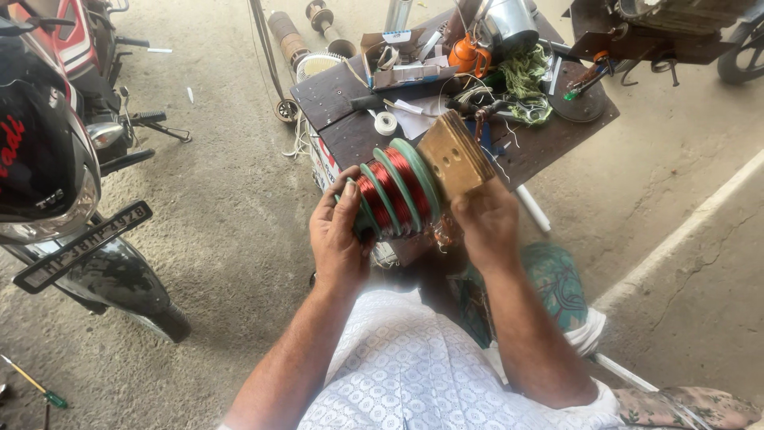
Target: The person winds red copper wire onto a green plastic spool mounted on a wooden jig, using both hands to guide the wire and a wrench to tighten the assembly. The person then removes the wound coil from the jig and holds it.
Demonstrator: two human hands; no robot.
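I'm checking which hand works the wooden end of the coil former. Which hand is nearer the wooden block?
Right. The right hand grips just below the wooden block, touching it. The left hand holds the far green end of the copper coil, apart from the block.

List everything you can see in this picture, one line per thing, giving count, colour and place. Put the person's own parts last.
coil former: one, green flanges, red-copper wire windings, held between both hands
wooden end block: one, tan, on the former's far end
work table: one, dark brown, ahead of the hands
tape roll: one, white, on the table
oil can: one, orange, table's far side
green thread tangle: one, table's right part
motorcycle: one, black and red, at left
screwdriver: one, green handle, floor at bottom left
left hand: one, fingers on the former's near flange
right hand: one, under the wooden block
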